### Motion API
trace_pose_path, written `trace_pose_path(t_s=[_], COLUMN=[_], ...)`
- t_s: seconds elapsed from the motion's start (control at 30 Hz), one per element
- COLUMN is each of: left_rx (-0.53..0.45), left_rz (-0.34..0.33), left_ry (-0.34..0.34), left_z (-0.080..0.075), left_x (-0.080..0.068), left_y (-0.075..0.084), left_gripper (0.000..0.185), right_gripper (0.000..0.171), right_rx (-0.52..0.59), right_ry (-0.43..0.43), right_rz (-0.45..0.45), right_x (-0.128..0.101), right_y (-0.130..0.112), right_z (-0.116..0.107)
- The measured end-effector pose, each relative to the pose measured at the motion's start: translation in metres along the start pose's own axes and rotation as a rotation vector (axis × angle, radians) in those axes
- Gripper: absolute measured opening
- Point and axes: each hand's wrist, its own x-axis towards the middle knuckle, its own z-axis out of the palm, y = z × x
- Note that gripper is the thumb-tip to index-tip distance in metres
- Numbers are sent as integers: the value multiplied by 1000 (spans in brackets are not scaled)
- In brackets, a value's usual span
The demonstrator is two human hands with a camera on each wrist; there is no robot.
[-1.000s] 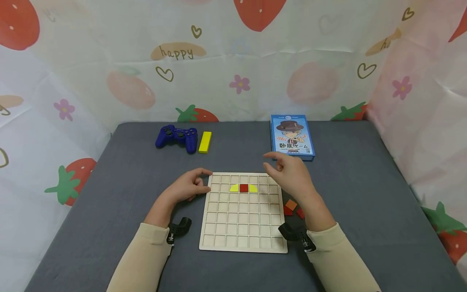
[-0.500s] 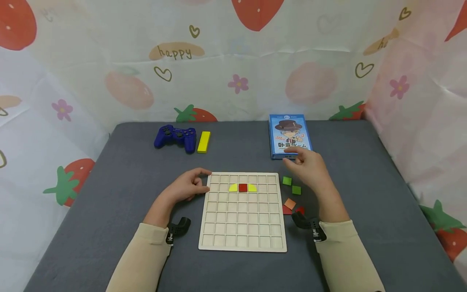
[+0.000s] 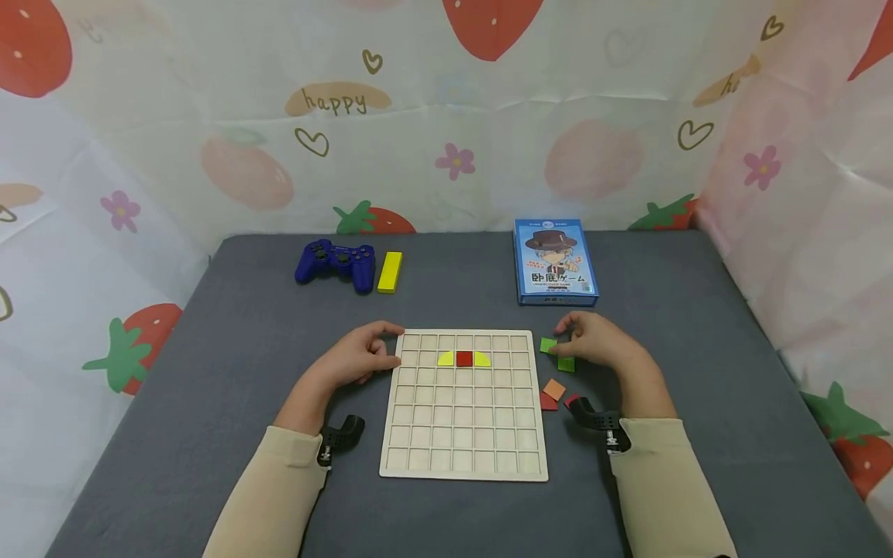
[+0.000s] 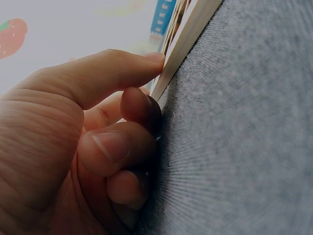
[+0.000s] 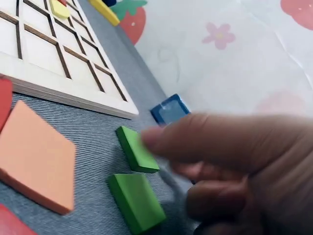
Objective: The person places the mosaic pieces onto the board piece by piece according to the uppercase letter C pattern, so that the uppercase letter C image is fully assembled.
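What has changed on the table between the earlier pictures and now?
The right hand moved from above the board's far right corner out to the right and down to the two green tiles, now touching them. The left hand stayed at the wooden board; its three pieces did not move.

Both forearms (in cream sleeves, a black strap at each wrist) reach forward. The left hand (image 3: 356, 358) rests low with fingers curled, thumb extended. The right hand (image 3: 598, 346) lies palm down, fingers bent inward toward the left.
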Motion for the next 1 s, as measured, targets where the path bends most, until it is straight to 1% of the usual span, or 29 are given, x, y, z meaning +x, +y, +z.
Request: trace_pose_path(t_s=[0.07, 0.13, 0.27, 0.47, 0.57, 0.77, 1.0], left_rx=[1, 3, 1, -2, -7, -11, -12], left_rz=[0, 0, 0, 0, -4, -1, -4], left_ry=[0, 0, 2, -5, -9, -4, 2], left_z=[0, 0, 0, 0, 1, 1, 1], left_x=[0, 0, 0, 0, 0, 0, 0], left_y=[0, 0, 1, 0, -1, -2, -1], left_gripper=[54, 55, 55, 55, 55, 55, 54], right_gripper=[35, 33, 26, 26, 28, 32, 35], right_rx=[-9, -19, -42, -57, -48, -12, 46], right_ry=[-29, -40, -24, -13, 1, 63, 95], right_rz=[-4, -13, -20, -11, -10, -28, -86], right_x=[0, 0, 1, 2, 1, -6, -18], right_y=[0, 0, -1, 0, -1, -11, -30], right_z=[2, 4, 6, 7, 6, 0, -8])
